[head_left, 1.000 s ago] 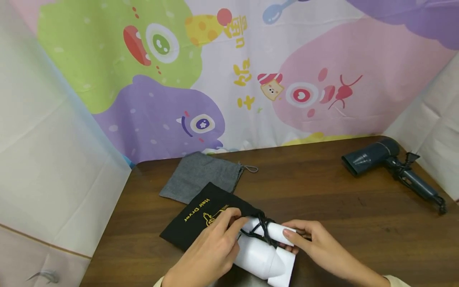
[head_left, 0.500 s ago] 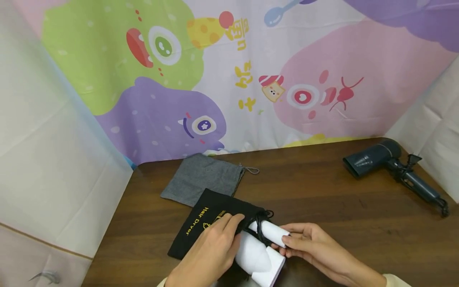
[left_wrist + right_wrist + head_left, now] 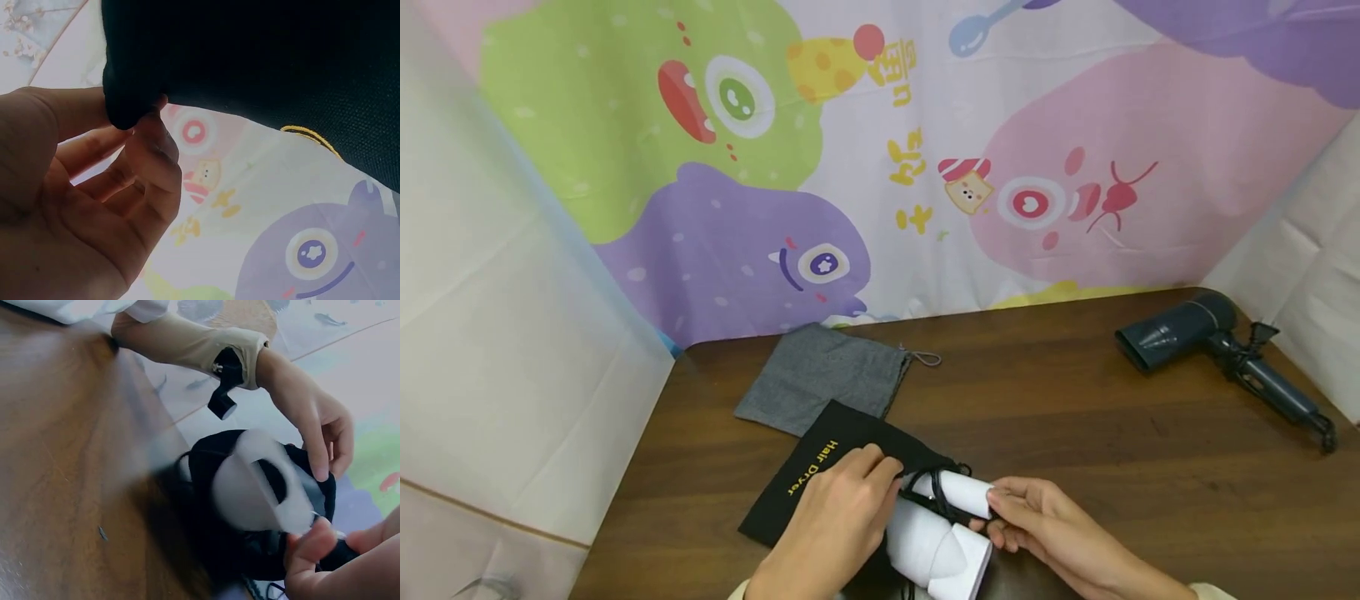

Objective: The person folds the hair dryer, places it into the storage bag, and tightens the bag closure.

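Note:
A white hair dryer (image 3: 925, 542) with a black cord (image 3: 937, 492) wound round its handle sits partly inside the mouth of a black pouch (image 3: 850, 429) printed "Hair Dryer". My left hand (image 3: 842, 517) pinches the pouch's edge; in the left wrist view thumb and fingertips of that hand (image 3: 106, 181) grip the dark fabric (image 3: 250, 56). At the handle's end, my right hand (image 3: 1056, 525) holds the white handle between thumb and fingers. The right wrist view shows the dryer (image 3: 256, 487) blurred in the pouch opening, with the right hand (image 3: 344, 562) beside it.
A grey drawstring pouch (image 3: 831, 375) lies behind the black one, touching or overlapped by it. A dark hair dryer (image 3: 1180, 329) with its cord wrapped rests at the table's back right. A patterned cloth (image 3: 925, 167) hangs along the back edge of the brown table (image 3: 1075, 417).
The white dryer has shifted left and deeper into the black pouch, with my right hand following. My left hand still grips the pouch, slightly further left.

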### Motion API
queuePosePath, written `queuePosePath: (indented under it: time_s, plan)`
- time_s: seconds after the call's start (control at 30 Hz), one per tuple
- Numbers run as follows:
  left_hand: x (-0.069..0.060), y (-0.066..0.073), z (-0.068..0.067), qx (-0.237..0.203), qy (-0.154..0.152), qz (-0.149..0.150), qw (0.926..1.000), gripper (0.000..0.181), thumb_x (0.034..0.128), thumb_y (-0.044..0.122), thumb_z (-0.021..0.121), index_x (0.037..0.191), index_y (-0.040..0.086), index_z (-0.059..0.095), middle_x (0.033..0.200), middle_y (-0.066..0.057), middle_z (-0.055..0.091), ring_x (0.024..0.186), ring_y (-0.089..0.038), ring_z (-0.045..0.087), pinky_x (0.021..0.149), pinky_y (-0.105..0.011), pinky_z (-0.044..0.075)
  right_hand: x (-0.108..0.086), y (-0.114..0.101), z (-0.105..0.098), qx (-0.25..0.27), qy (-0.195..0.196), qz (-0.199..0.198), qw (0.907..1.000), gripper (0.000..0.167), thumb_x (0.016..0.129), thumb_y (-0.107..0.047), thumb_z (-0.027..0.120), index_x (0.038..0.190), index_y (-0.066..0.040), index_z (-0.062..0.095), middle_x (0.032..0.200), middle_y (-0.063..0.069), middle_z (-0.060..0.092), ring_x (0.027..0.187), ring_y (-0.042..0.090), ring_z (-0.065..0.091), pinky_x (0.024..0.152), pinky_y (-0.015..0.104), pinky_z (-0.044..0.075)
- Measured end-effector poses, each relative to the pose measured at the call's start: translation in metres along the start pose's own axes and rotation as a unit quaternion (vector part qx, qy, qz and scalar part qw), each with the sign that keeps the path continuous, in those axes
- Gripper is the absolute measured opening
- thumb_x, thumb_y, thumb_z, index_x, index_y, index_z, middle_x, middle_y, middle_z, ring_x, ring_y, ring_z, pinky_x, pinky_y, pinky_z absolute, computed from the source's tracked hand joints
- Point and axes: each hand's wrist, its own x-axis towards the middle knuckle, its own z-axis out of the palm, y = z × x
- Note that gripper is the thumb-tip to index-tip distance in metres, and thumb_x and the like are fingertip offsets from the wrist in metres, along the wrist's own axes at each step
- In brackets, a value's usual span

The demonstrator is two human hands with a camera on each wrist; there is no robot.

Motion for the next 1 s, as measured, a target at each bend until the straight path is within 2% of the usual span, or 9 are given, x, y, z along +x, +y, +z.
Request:
queuePosePath:
  time_s: [0.13, 0.2, 0.37, 0.53, 0.67, 0.77, 0.87, 0.93, 1.0]
  plan:
    - [0.003, -0.001, -0.002, -0.002, 0.016, 0.005, 0.9999, 0.010, 0.0847, 0.007, 0.077, 0.093, 0.011, 0.072, 0.080, 0.005, 0.056, 0.069, -0.007, 0.052, 0.054, -0.019, 0.046, 0.001, 0.000, 0.003, 0.021, 0.012, 0.014, 0.9996, 0.037, 0.110, -0.026, 0.039, 0.118, 0.007, 0.053, 0.096, 0.006, 0.062, 0.077, 0.005, 0.052, 0.070, 0.019, 0.047]
    - [0.006, -0.002, -0.004, -0.004, 0.024, 0.009, 0.9997, 0.011, 0.0846, 0.007, 0.078, 0.093, 0.011, 0.072, 0.080, 0.005, 0.057, 0.070, -0.007, 0.053, 0.055, -0.021, 0.047, 0.001, 0.000, 0.004, 0.035, 0.006, 0.005, 0.9994, 0.036, 0.110, -0.025, 0.037, 0.118, 0.007, 0.052, 0.095, 0.005, 0.060, 0.076, 0.005, 0.051, 0.069, 0.018, 0.045]
    - [0.011, -0.001, -0.007, -0.013, 0.034, 0.017, 0.9992, 0.010, 0.0873, 0.008, 0.075, 0.095, 0.011, 0.071, 0.083, 0.005, 0.057, 0.071, -0.006, 0.054, 0.054, -0.021, 0.048, -0.001, -0.004, 0.008, 0.055, 0.010, -0.020, 0.9982, 0.039, 0.111, -0.023, 0.035, 0.125, 0.010, 0.049, 0.104, 0.010, 0.061, 0.081, 0.007, 0.054, 0.072, 0.019, 0.047]
    - [0.017, 0.002, -0.010, -0.031, 0.042, 0.030, 0.9982, 0.010, 0.0885, 0.006, 0.073, 0.097, 0.010, 0.070, 0.085, 0.004, 0.057, 0.073, -0.006, 0.054, 0.056, -0.021, 0.049, -0.003, -0.013, 0.013, 0.065, 0.054, -0.011, 0.9964, 0.041, 0.109, -0.028, 0.040, 0.128, 0.009, 0.046, 0.106, 0.011, 0.061, 0.083, 0.010, 0.055, 0.073, 0.020, 0.047]
    - [0.024, 0.003, -0.010, -0.042, 0.051, 0.039, 0.9970, 0.011, 0.0889, 0.005, 0.072, 0.098, 0.009, 0.069, 0.087, 0.004, 0.058, 0.075, -0.007, 0.056, 0.061, -0.023, 0.051, -0.005, -0.019, 0.013, 0.100, 0.070, -0.010, 0.9924, 0.036, 0.108, -0.024, 0.044, 0.127, 0.006, 0.049, 0.110, 0.010, 0.061, 0.087, 0.011, 0.057, 0.076, 0.021, 0.048]
    - [0.029, 0.004, -0.008, -0.053, 0.054, 0.043, 0.9962, 0.010, 0.0902, 0.005, 0.071, 0.099, 0.009, 0.069, 0.087, 0.004, 0.057, 0.074, -0.006, 0.053, 0.061, -0.022, 0.050, -0.007, -0.020, 0.011, 0.133, 0.057, -0.012, 0.9894, 0.030, 0.107, -0.017, 0.046, 0.128, 0.005, 0.050, 0.113, 0.011, 0.062, 0.093, 0.013, 0.060, 0.082, 0.023, 0.050]
    - [0.035, 0.004, -0.004, -0.062, 0.059, 0.047, 0.9952, 0.010, 0.0901, 0.004, 0.070, 0.099, 0.008, 0.069, 0.085, 0.005, 0.056, 0.073, -0.006, 0.052, 0.061, -0.020, 0.048, -0.009, -0.018, 0.009, 0.149, 0.022, -0.018, 0.9884, 0.029, 0.107, -0.008, 0.045, 0.130, 0.007, 0.049, 0.116, 0.013, 0.064, 0.100, 0.015, 0.063, 0.090, 0.024, 0.051]
    - [0.039, 0.005, -0.001, -0.065, 0.062, 0.049, 0.9947, 0.010, 0.0898, 0.004, 0.071, 0.099, 0.008, 0.070, 0.085, 0.005, 0.056, 0.073, -0.006, 0.052, 0.061, -0.020, 0.048, -0.010, -0.016, 0.009, 0.152, 0.008, -0.024, 0.9881, 0.027, 0.106, -0.006, 0.043, 0.128, 0.008, 0.052, 0.115, 0.013, 0.066, 0.102, 0.016, 0.065, 0.092, 0.025, 0.051]
    - [0.043, 0.007, 0.001, -0.069, 0.056, 0.049, 0.9949, 0.010, 0.0904, 0.005, 0.070, 0.099, 0.008, 0.071, 0.085, 0.005, 0.057, 0.072, -0.005, 0.052, 0.061, -0.019, 0.048, -0.012, -0.015, 0.008, 0.137, 0.013, -0.030, 0.9900, 0.027, 0.107, -0.007, 0.043, 0.126, 0.008, 0.053, 0.112, 0.011, 0.067, 0.101, 0.016, 0.066, 0.090, 0.024, 0.052]
